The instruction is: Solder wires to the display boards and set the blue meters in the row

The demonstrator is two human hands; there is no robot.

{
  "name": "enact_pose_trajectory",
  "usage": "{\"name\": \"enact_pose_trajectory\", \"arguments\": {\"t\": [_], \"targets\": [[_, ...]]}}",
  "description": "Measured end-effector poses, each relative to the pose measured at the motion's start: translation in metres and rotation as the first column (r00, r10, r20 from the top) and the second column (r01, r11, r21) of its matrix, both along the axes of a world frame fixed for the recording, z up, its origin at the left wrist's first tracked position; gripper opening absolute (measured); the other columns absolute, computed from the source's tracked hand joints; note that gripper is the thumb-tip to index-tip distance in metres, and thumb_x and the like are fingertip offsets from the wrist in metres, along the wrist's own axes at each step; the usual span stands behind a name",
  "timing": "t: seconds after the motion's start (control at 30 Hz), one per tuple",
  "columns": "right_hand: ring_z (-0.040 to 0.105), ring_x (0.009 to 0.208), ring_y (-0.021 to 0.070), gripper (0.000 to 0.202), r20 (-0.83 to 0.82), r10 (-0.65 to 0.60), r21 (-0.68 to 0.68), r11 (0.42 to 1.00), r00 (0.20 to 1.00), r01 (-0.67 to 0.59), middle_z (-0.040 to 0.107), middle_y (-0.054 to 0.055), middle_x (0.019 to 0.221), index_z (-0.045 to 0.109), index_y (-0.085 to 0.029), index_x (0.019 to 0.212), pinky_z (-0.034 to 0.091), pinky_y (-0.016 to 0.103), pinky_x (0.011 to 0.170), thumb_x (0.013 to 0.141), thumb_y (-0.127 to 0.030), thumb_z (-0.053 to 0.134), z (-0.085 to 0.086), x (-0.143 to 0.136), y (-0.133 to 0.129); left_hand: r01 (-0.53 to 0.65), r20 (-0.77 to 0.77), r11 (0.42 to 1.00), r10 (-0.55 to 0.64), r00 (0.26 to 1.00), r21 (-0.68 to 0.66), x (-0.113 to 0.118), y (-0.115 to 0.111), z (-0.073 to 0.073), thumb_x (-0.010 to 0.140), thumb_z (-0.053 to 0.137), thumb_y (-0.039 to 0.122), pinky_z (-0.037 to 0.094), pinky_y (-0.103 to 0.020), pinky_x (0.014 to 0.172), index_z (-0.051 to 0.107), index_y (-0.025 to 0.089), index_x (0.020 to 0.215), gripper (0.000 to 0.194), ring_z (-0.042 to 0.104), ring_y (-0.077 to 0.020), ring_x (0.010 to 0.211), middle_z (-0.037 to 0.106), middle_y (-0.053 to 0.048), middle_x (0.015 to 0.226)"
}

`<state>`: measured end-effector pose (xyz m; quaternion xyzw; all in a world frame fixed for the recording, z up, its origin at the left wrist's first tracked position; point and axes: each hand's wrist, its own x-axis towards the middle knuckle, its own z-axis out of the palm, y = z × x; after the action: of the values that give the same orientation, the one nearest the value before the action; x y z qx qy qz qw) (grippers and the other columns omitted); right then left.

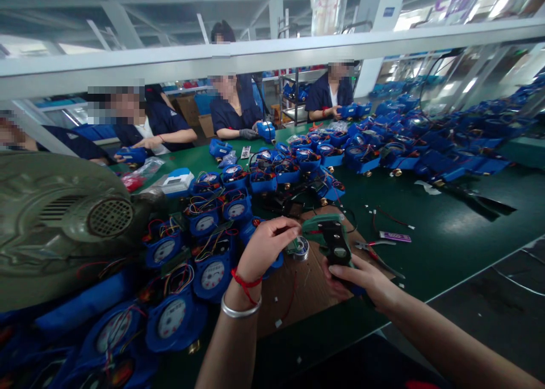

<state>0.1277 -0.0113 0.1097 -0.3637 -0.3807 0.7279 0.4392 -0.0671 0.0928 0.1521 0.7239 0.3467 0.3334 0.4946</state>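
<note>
My right hand (349, 275) is wrapped round the handle of a green and black hand tool (334, 238), held upright over a brown board (313, 287). My left hand (270, 244), with a red cord and a silver bangle at the wrist, has thumb and fingers pinched together beside the tool's left end; what they hold is too small to make out. Just right of the left fingertips, a small spool (301, 248) stands on the board. Blue meters with white dials (213, 275) and loose wires crowd the area left of my left hand.
Red-handled pliers (377, 252) and a purple-labelled strip (395, 237) lie right of the tool on the green table (447, 224). More blue meters (361, 150) fill the table's far side. A large olive-green machine (63, 224) is at the left. Several people sit opposite, below a white beam (255, 57).
</note>
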Motion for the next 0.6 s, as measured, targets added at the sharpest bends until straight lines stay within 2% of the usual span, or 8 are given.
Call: {"name": "enact_pose_trajectory", "arguments": {"t": [0.07,0.17,0.27,0.33,0.4,0.47,0.53,0.6], "targets": [[0.037,0.045,0.0068,0.028,-0.043,0.001,0.002,1.0,0.999,-0.001,0.04,-0.005,0.053,0.054,-0.014,0.074,0.027,0.022,0.046,0.085,-0.038,0.063,-0.002,-0.001,0.001,-0.006,-0.021,1.0,0.007,1.0,0.009,0.0,-0.001,0.002,0.083,0.058,0.027,0.046,-0.024,0.073,0.071,0.015,0.089,0.019,0.061,-0.0165,0.082,0.07,-0.004,0.087],[0.049,0.057,0.0124,0.024,-0.025,-0.004,0.048,0.999,1.0,0.005,0.05,0.0,0.063,0.058,-0.014,0.085,0.039,0.027,0.056,0.085,-0.038,0.062,-0.004,0.005,-0.001,-0.014,-0.04,1.0,0.015,0.999,0.019,-0.001,-0.002,0.003,0.085,0.057,0.028,0.045,-0.024,0.073,0.07,0.014,0.087,0.019,0.06,-0.0158,0.08,0.069,-0.003,0.085],[0.057,0.083,0.0213,0.031,0.15,-0.09,0.112,0.991,0.985,0.073,0.061,0.007,0.085,0.061,-0.016,0.099,0.044,0.037,0.079,0.084,-0.042,0.063,-0.005,0.019,-0.008,-0.058,-0.035,0.998,0.059,0.998,0.025,-0.004,-0.003,0.003,0.086,0.055,0.032,0.044,-0.024,0.069,0.069,0.015,0.089,0.023,0.06,-0.0155,0.077,0.069,-0.003,0.083],[0.057,0.096,0.0259,0.035,0.367,-0.169,0.133,0.983,0.915,0.128,0.063,0.009,0.099,0.062,-0.018,0.103,0.043,0.04,0.088,0.083,-0.047,0.063,-0.008,0.032,-0.012,-0.082,-0.044,0.995,0.085,0.995,0.051,-0.004,-0.005,0.002,0.087,0.055,0.032,0.045,-0.024,0.069,0.069,0.015,0.09,0.022,0.06,-0.016,0.078,0.069,-0.004,0.085],[0.055,0.106,0.0298,0.039,0.599,-0.219,0.183,0.974,0.771,0.135,0.062,0.01,0.111,0.062,-0.019,0.107,0.04,0.043,0.095,0.082,-0.05,0.062,-0.014,0.046,-0.014,-0.094,-0.054,0.991,0.099,0.994,0.093,-0.002,-0.007,0.0,0.087,0.055,0.031,0.046,-0.025,0.073,0.07,0.016,0.089,0.021,0.061,-0.0167,0.082,0.07,-0.004,0.088],[0.055,0.109,0.0322,0.044,0.786,-0.247,0.233,0.968,0.567,0.099,0.061,0.013,0.115,0.059,-0.018,0.114,0.039,0.046,0.096,0.084,-0.05,0.058,-0.024,0.061,-0.014,-0.114,-0.07,0.983,0.125,0.99,0.142,0.0,-0.011,-0.004,0.088,0.054,0.029,0.046,-0.027,0.078,0.07,0.017,0.091,0.02,0.062,-0.0173,0.085,0.071,-0.004,0.091],[0.055,0.108,0.0331,0.05,0.896,-0.301,0.295,0.953,0.326,0.07,0.06,0.015,0.116,0.053,-0.014,0.122,0.039,0.047,0.096,0.085,-0.048,0.055,-0.04,0.078,-0.013,-0.151,-0.089,0.967,0.172,0.981,0.203,0.002,-0.017,-0.009,0.089,0.052,0.026,0.046,-0.028,0.082,0.069,0.017,0.093,0.02,0.063,-0.0179,0.089,0.071,-0.004,0.095],[0.056,0.107,0.0333,0.052,0.928,-0.357,0.355,0.934,0.11,0.037,0.059,0.017,0.115,0.05,-0.012,0.125,0.04,0.046,0.094,0.085,-0.046,0.054,-0.06,0.094,-0.014,-0.197,-0.113,0.942,0.234,0.966,0.27,0.002,-0.025,-0.018,0.09,0.051,0.024,0.046,-0.029,0.086,0.068,0.019,0.098,0.02,0.062,-0.0181,0.093,0.07,-0.004,0.099]]}}
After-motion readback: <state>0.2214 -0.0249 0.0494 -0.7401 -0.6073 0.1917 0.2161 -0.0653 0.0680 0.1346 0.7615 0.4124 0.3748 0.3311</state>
